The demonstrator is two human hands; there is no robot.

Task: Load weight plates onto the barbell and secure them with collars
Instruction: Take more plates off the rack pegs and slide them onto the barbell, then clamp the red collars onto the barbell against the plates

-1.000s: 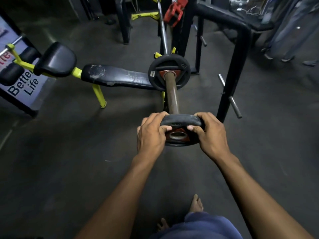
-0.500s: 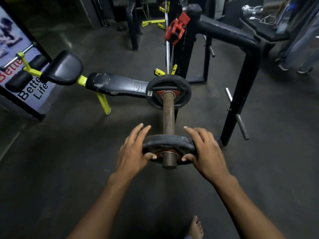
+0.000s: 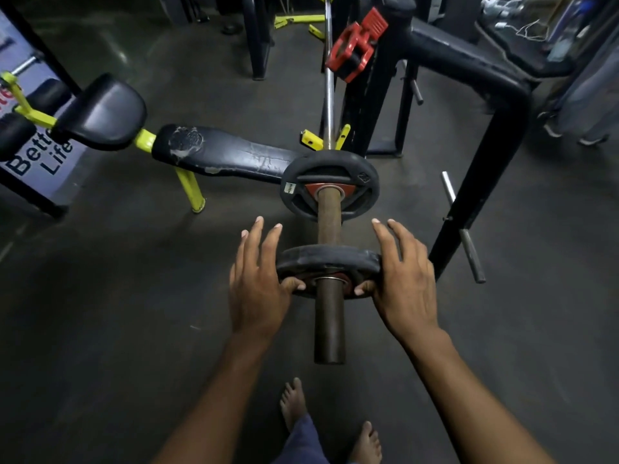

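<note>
The barbell's rusty brown sleeve (image 3: 329,326) points toward me, its end free. A small black weight plate (image 3: 328,259) sits partway along the sleeve. My left hand (image 3: 258,283) presses its left edge with the thumb on the near face and fingers spread; my right hand (image 3: 402,279) does the same on the right edge. Farther up the sleeve a larger black plate (image 3: 330,185) with a red hub sits against the shoulder. A red collar (image 3: 355,48) rests on the black rack upright beside the chrome bar (image 3: 330,78).
A black padded bench (image 3: 227,155) with yellow legs lies to the left. A black rack frame (image 3: 485,135) with steel plate pegs (image 3: 470,252) stands to the right. My bare feet (image 3: 294,403) are on the dark floor below the sleeve. Another person's legs (image 3: 589,105) stand at far right.
The small plate has slid from the sleeve's tip farther along toward the larger plate, leaving more bare sleeve on my side. My fingers have opened out from a curled grip.
</note>
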